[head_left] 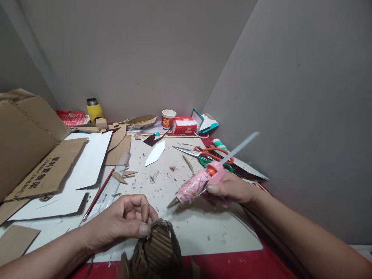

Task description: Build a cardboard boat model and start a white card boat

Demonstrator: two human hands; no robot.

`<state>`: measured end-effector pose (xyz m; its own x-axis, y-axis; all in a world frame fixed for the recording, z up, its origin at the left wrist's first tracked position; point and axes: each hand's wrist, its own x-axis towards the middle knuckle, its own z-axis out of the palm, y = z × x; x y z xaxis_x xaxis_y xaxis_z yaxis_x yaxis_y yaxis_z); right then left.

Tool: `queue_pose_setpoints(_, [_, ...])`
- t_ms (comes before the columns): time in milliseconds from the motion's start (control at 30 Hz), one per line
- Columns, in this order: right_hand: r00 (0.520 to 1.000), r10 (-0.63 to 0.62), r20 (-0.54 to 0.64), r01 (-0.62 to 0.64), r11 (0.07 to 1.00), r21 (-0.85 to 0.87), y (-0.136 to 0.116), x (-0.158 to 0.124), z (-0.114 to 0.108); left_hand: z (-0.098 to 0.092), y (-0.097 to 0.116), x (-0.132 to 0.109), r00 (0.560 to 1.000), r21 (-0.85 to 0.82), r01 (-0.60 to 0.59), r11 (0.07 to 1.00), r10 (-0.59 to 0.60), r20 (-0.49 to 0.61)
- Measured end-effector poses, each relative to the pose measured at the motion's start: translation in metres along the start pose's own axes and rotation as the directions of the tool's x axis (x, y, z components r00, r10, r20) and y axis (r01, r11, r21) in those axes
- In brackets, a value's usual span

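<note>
My left hand (124, 223) is closed, pinching the top of a small corrugated cardboard model (157, 250) at the near edge of the table. My right hand (229, 190) grips a pink hot glue gun (199, 184) with a clear glue stick (241, 147) poking out of its back. The gun's nozzle points down and left, a short way above the cardboard model and apart from it.
A white work sheet (186, 221) with cardboard scraps covers the red table. Red and green scissors (209, 153), a clear ruler (112, 186), a red pencil (99, 193), flat cardboard (31, 155), a yellow flask (94, 110), a paper cup (167, 118) and a red box (184, 124) lie around.
</note>
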<state>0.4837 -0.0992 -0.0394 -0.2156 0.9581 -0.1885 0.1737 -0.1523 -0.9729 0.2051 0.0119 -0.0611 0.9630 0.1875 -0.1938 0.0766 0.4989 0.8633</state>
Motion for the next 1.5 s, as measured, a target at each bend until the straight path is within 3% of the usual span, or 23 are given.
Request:
queue_pose_setpoints(33, [0.999,-0.016,-0.036,0.010,0.987,-0.158,-0.007,-0.002,-0.001,0.000,0.000,0.000,1.000,0.004,-0.001,1.000,0.001,-0.013])
queue_pose_setpoints(100, [0.994,-0.085,-0.070,0.041,0.878,-0.478,-0.019,-0.003,-0.001,-0.001,-0.001,0.000,0.999,0.014,-0.005,1.000,0.005,-0.042])
queue_pose_setpoints(200, [0.980,-0.138,-0.145,-0.044,0.559,-0.828,-0.021,0.000,0.001,-0.001,-0.001,0.001,0.995,0.046,-0.010,0.999,0.015,-0.097])
queue_pose_setpoints(300, [0.967,-0.097,-0.234,-0.201,0.270,-0.942,-0.010,0.000,0.002,0.000,-0.002,0.003,0.981,0.067,-0.015,0.998,0.027,-0.190])
queue_pose_setpoints(367, [0.977,-0.055,-0.207,-0.191,0.220,-0.957,-0.006,-0.005,0.000,0.000,-0.003,0.004,0.966,0.083,-0.012,0.996,0.033,-0.256])
queue_pose_setpoints(467, [0.981,-0.105,-0.163,-0.119,0.341,-0.933,-0.014,-0.014,0.005,-0.001,-0.004,0.006,0.948,0.109,-0.004,0.994,0.038,-0.317])
queue_pose_setpoints(567, [0.952,-0.225,-0.207,-0.027,0.611,-0.791,-0.026,-0.014,0.024,0.000,-0.004,0.006,0.937,0.144,-0.002,0.990,0.052,-0.345])
queue_pose_setpoints(667, [0.981,-0.094,-0.172,-0.004,0.870,-0.494,-0.027,0.002,0.051,0.003,-0.002,0.005,0.932,0.160,0.008,0.987,0.051,-0.360])
queue_pose_setpoints(767, [0.989,0.091,-0.119,-0.121,0.952,-0.281,-0.019,0.022,0.072,0.006,-0.002,0.004,0.921,0.134,0.010,0.991,0.043,-0.386])
queue_pose_setpoints(867, [0.978,0.192,-0.079,-0.202,0.965,-0.166,-0.011,0.033,0.080,0.007,-0.002,0.002,0.924,0.089,0.022,0.996,0.013,-0.383])
queue_pose_setpoints(1000, [0.989,0.071,-0.128,-0.107,0.947,-0.303,-0.007,0.031,0.082,0.006,0.001,0.002,0.908,0.124,0.008,0.992,0.044,-0.418])
queue_pose_setpoints(1100, [0.992,0.013,-0.123,-0.061,0.916,-0.397,-0.009,0.028,0.082,0.003,0.010,0.003,0.876,0.289,-0.010,0.957,0.147,-0.458])
queue_pose_setpoints(1233, [0.993,-0.019,-0.112,-0.040,0.864,-0.501,-0.014,0.031,0.084,0.000,0.020,0.003,0.844,0.601,-0.011,0.800,0.329,-0.423])
queue_pose_setpoints(1367, [0.995,-0.019,-0.098,-0.036,0.844,-0.534,-0.013,0.038,0.085,-0.002,0.017,0.000,0.839,0.680,0.047,0.732,0.341,-0.424])
queue_pose_setpoints(1433, [0.995,-0.021,-0.096,-0.037,0.830,-0.556,-0.011,0.041,0.085,-0.007,0.016,-0.001,0.784,0.747,0.042,0.663,0.441,-0.436])
queue_pose_setpoints(1500, [0.995,-0.020,-0.098,-0.040,0.815,-0.578,-0.010,0.043,0.084,-0.014,0.016,-0.002,0.716,0.872,0.021,0.489,0.601,-0.354])
